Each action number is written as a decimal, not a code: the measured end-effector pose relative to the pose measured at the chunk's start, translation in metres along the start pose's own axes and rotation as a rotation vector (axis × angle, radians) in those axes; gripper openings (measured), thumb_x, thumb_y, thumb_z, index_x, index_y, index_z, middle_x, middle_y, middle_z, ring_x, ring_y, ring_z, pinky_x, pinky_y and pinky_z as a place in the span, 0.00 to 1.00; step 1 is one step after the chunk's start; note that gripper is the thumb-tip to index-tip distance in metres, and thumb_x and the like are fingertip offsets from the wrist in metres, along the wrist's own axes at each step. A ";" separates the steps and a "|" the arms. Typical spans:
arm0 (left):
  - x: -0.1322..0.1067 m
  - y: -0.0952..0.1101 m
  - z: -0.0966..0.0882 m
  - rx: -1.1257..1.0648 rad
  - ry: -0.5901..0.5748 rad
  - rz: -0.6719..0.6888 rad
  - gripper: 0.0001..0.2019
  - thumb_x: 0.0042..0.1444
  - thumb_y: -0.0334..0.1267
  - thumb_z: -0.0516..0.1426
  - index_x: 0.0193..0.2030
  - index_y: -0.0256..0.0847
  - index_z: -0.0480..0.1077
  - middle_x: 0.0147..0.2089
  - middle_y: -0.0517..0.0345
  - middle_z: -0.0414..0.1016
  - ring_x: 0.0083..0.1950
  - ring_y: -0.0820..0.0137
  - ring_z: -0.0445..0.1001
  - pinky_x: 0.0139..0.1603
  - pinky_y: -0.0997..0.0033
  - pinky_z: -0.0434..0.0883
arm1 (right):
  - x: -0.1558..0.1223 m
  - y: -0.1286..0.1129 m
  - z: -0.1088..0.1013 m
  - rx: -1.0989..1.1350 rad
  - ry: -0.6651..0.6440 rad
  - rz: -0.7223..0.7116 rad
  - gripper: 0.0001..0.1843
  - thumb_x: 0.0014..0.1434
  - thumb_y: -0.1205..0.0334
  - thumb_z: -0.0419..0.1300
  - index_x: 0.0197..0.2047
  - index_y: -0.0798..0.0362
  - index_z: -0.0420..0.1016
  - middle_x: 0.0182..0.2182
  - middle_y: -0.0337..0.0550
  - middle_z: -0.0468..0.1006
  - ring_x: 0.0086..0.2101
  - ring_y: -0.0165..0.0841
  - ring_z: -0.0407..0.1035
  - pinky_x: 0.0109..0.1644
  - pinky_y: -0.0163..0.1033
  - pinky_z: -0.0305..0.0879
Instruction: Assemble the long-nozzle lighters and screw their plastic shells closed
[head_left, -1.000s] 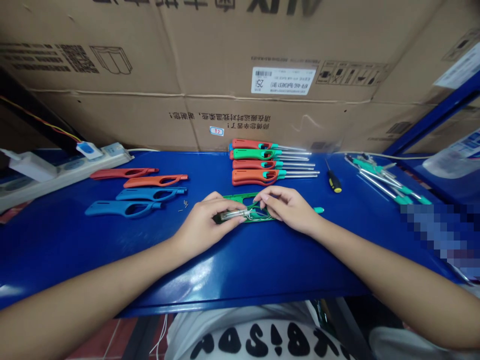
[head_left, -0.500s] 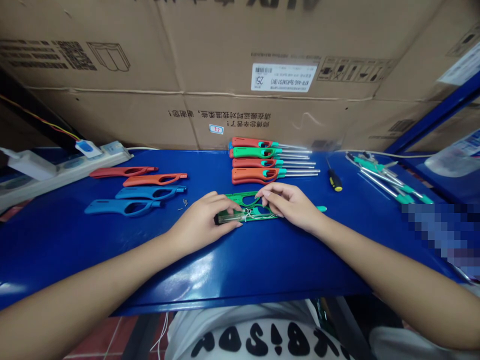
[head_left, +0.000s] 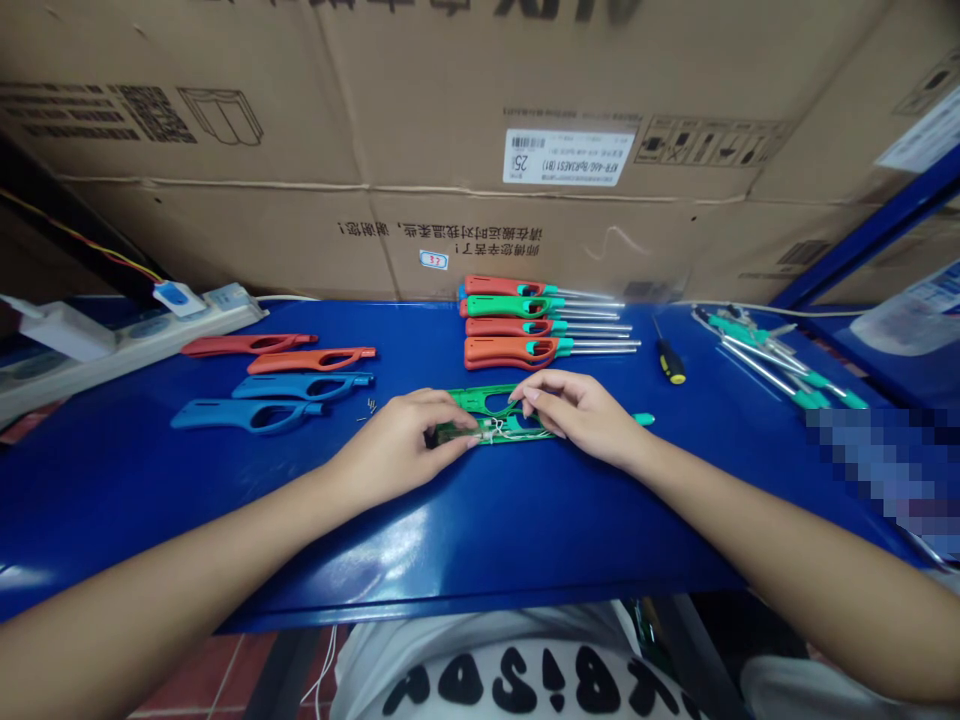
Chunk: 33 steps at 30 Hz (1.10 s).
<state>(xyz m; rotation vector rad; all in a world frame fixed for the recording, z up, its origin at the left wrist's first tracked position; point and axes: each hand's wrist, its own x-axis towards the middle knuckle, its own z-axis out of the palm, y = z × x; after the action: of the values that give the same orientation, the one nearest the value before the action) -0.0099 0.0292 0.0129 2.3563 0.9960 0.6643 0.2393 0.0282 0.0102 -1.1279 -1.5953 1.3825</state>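
An opened green gas lighter lies in front of me, its two casing halves (head_left: 491,402) side by side. In the nearer half sit a clear fuel tank (head_left: 457,432) and thin white wires (head_left: 514,433). My left hand (head_left: 412,435) curls over the handle end, with fingers and thumb closed around the tank. My right hand (head_left: 577,410) is over the trigger end, thumb and fingertips pinched together near the wires; what lies between them is too small to make out. A green tip (head_left: 643,419) sticks out beyond the right hand.
Several assembled lighters (head_left: 514,352) lie at the back middle. Red and blue casing halves (head_left: 247,415) lie left, with small screws (head_left: 370,407) nearby. A screwdriver (head_left: 670,360) and lighter rods (head_left: 780,360) lie right. A power strip (head_left: 150,340) runs along the left; a cardboard box (head_left: 435,120) stands behind.
The left fingers have shifted slightly and draw in lower over the tank, covering more of it. The right hand stays nearly in place.
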 end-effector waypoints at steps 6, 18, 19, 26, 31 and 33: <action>0.000 0.002 0.003 -0.035 0.036 -0.033 0.06 0.61 0.37 0.64 0.43 0.41 0.81 0.41 0.55 0.81 0.40 0.67 0.77 0.42 0.68 0.72 | 0.000 0.001 0.001 -0.017 -0.010 -0.016 0.13 0.63 0.53 0.60 0.40 0.55 0.76 0.29 0.36 0.73 0.20 0.22 0.55 0.24 0.33 0.53; -0.003 0.006 -0.009 0.092 -0.072 0.034 0.09 0.66 0.35 0.59 0.48 0.40 0.80 0.42 0.53 0.78 0.43 0.66 0.78 0.45 0.67 0.73 | -0.012 0.001 0.000 -0.452 -0.149 -0.336 0.15 0.66 0.60 0.58 0.52 0.52 0.81 0.43 0.45 0.83 0.31 0.30 0.72 0.33 0.36 0.66; -0.003 0.006 -0.009 0.091 -0.072 0.043 0.09 0.66 0.35 0.59 0.48 0.39 0.80 0.42 0.53 0.78 0.43 0.66 0.78 0.46 0.67 0.73 | -0.013 0.000 0.000 -0.483 -0.170 -0.365 0.15 0.66 0.62 0.58 0.53 0.51 0.80 0.46 0.45 0.83 0.33 0.30 0.74 0.34 0.36 0.68; -0.002 0.006 -0.007 0.018 -0.041 -0.006 0.08 0.65 0.35 0.61 0.46 0.40 0.81 0.41 0.53 0.79 0.42 0.67 0.78 0.43 0.68 0.73 | -0.015 -0.001 -0.003 -0.575 -0.186 -0.445 0.16 0.67 0.64 0.57 0.55 0.50 0.81 0.50 0.44 0.84 0.41 0.33 0.80 0.41 0.36 0.74; -0.001 0.003 -0.004 -0.048 -0.026 -0.023 0.07 0.64 0.35 0.62 0.45 0.41 0.82 0.39 0.53 0.79 0.39 0.68 0.77 0.41 0.69 0.72 | -0.015 -0.001 -0.003 -0.563 -0.191 -0.453 0.16 0.67 0.64 0.57 0.54 0.49 0.81 0.50 0.45 0.83 0.45 0.35 0.80 0.45 0.38 0.76; -0.001 0.002 -0.003 -0.057 -0.012 -0.051 0.07 0.62 0.36 0.62 0.44 0.42 0.82 0.37 0.55 0.78 0.36 0.69 0.76 0.37 0.71 0.70 | -0.014 -0.001 -0.003 -0.563 -0.189 -0.461 0.16 0.67 0.64 0.57 0.54 0.49 0.81 0.50 0.44 0.83 0.46 0.35 0.80 0.46 0.39 0.76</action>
<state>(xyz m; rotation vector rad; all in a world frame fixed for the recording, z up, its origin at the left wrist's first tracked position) -0.0112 0.0279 0.0167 2.2752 1.0148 0.6495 0.2469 0.0157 0.0116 -0.8538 -2.2954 0.7709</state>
